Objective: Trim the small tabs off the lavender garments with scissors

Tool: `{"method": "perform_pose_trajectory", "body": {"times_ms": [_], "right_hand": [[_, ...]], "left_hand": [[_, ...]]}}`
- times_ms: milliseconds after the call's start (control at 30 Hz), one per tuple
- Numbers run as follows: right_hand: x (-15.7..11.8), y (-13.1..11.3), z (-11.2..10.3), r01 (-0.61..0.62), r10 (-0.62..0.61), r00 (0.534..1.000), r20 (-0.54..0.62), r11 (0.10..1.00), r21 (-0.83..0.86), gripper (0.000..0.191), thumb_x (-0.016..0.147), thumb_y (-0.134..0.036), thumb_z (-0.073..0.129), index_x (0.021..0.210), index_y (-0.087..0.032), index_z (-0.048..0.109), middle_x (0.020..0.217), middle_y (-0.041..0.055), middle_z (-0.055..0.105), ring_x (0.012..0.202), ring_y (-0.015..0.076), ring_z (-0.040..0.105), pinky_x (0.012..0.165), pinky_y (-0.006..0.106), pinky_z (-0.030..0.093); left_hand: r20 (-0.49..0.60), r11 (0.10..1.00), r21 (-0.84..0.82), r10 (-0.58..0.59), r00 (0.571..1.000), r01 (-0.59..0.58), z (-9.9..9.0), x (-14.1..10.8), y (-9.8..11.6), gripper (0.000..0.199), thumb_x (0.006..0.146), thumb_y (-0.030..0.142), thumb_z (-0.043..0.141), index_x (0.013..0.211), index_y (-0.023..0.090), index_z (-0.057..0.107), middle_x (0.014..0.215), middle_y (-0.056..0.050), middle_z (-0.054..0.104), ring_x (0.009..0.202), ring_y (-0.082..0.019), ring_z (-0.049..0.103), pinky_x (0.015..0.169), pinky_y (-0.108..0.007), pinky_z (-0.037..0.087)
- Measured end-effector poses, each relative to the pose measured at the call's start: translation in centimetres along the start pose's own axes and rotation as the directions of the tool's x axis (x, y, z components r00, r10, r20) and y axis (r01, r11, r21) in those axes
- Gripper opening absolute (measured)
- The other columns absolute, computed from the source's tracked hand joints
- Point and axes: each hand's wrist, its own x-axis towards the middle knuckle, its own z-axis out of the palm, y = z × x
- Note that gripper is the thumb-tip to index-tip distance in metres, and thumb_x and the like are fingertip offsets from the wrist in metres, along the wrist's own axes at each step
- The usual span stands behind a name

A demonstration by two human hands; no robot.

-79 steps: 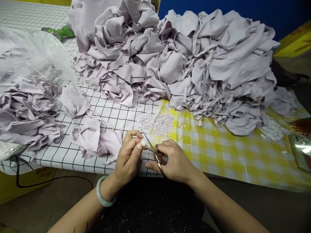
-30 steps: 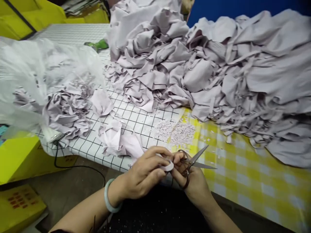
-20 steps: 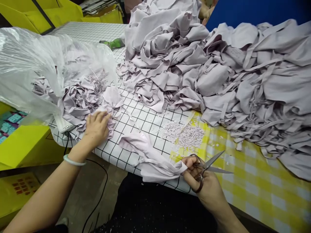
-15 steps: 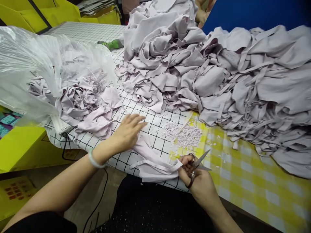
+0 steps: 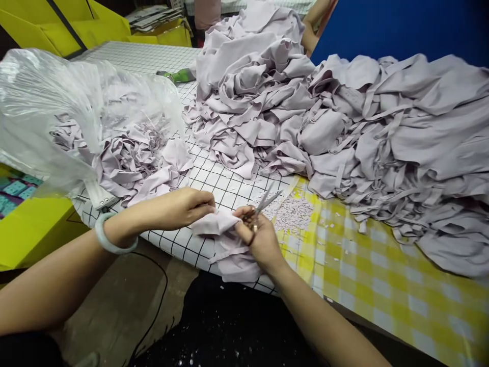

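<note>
My left hand (image 5: 179,208) pinches one edge of a pale lilac cloth piece (image 5: 225,244) that hangs over the table's front edge. My right hand (image 5: 257,239) holds the same piece from the right and also grips small scissors (image 5: 263,204), their blades slightly apart and pointing up and to the right. A pale green bangle (image 5: 110,237) sits on my left wrist. A small heap of tiny lilac cloth snippets (image 5: 292,211) lies just beyond the scissors.
A large heap of lilac cloth pieces (image 5: 344,132) covers the back and right of the table. A clear plastic bag (image 5: 57,107) with more lilac pieces lies at the left. The tabletop has a black-grid cover (image 5: 214,176) and a yellow checked cover (image 5: 374,285). Yellow boxes (image 5: 26,229) stand left.
My left hand went out to the left pile, then came back to the cloth piece at the table edge. My right hand moved left with the scissors, whose blades swung upward.
</note>
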Motion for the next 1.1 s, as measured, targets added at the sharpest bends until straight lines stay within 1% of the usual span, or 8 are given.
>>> {"method": "perform_pose_trajectory", "body": {"times_ms": [167,267,367,433,533,667,833,1100], "right_hand": [[0.5,-1.5,-2.1,-0.036,0.037,0.999,-0.002,0.976,0.215,0.033,0.066,-0.040,0.074,0.090,-0.021,0.060,0.074,-0.0026,0.054,0.063,0.0131,0.051,0.056,0.025,0.043],[0.0,-0.7,-0.6,-0.128,0.116,0.992,0.055,0.938,0.323,0.039,0.063,-0.041,0.079,0.090,-0.021,0.060,0.074,-0.0022,0.056,0.064,0.0142,0.053,0.058,0.026,0.046],[-0.7,0.5,0.9,-0.135,0.110,0.990,0.088,0.926,0.354,0.043,0.067,-0.051,0.080,0.091,-0.022,0.058,0.078,-0.0004,0.061,0.070,0.0173,0.059,0.066,0.031,0.051],[-1.3,0.6,0.5,-0.131,0.112,0.990,0.087,0.960,0.249,0.045,0.070,-0.056,0.078,0.090,-0.022,0.057,0.078,-0.0002,0.062,0.070,0.0175,0.060,0.067,0.031,0.051],[-2.3,-0.7,-2.5,-0.025,0.025,1.000,-0.006,0.988,-0.154,0.042,0.076,-0.056,0.075,0.093,-0.021,0.059,0.085,0.0027,0.065,0.079,0.0195,0.062,0.074,0.033,0.051],[-3.9,-3.0,-6.6,0.132,-0.142,0.989,0.038,0.742,-0.658,0.041,0.083,-0.060,0.068,0.082,-0.020,0.064,0.082,0.0055,0.064,0.080,0.0212,0.059,0.076,0.035,0.046],[-5.2,-3.4,-7.7,0.180,-0.118,0.984,0.136,0.658,-0.731,0.052,0.083,-0.066,0.066,0.062,-0.020,0.053,0.057,-0.0017,0.052,0.060,0.0145,0.049,0.066,0.030,0.038],[-5.9,-2.9,-8.2,0.219,-0.165,0.975,0.146,0.659,-0.719,0.054,0.085,-0.062,0.067,0.057,-0.020,0.048,0.055,-0.0026,0.051,0.056,0.0122,0.046,0.064,0.029,0.035]], "left_hand": [[0.161,0.923,-0.382,0.115,0.980,-0.046,1.6,-1.2,0.2,0.028,0.101,0.034,0.050,0.093,0.019,0.073,0.075,-0.003,0.063,0.067,-0.016,0.058,0.061,-0.026,0.047],[-0.136,0.834,-0.503,0.183,0.974,-0.227,4.6,-0.4,1.4,0.026,0.100,0.034,0.053,0.090,0.020,0.073,0.093,-0.008,0.065,0.091,-0.022,0.063,0.079,-0.034,0.053],[-0.462,0.742,-0.542,0.128,0.878,-0.394,8.2,1.4,2.3,0.027,0.100,0.033,0.053,0.085,0.019,0.070,0.110,-0.012,0.062,0.106,-0.024,0.059,0.092,-0.041,0.052],[-0.546,0.677,-0.609,0.019,0.837,-0.413,10.2,2.4,2.5,0.028,0.101,0.031,0.050,0.082,0.019,0.067,0.107,-0.011,0.061,0.097,-0.023,0.060,0.084,-0.040,0.053],[-0.603,0.658,-0.637,-0.100,0.792,-0.402,12.1,3.3,2.3,0.029,0.101,0.029,0.050,0.077,0.019,0.063,0.092,-0.008,0.056,0.095,-0.023,0.056,0.077,-0.037,0.051],[-0.631,0.713,-0.568,-0.056,0.774,-0.412,13.0,3.6,2.1,0.028,0.102,0.028,0.048,0.079,0.020,0.063,0.084,-0.007,0.050,0.105,-0.024,0.050,0.082,-0.036,0.047],[-0.643,0.754,-0.450,0.097,0.760,-0.478,13.5,4.3,2.5,0.026,0.104,0.026,0.045,0.083,0.019,0.060,0.096,-0.007,0.050,0.107,-0.022,0.045,0.090,-0.036,0.043],[-0.624,0.785,-0.385,0.166,0.764,-0.485,14.2,4.9,2.8,0.024,0.105,0.026,0.042,0.087,0.020,0.057,0.101,-0.006,0.046,0.106,-0.020,0.045,0.094,-0.035,0.042]]}}
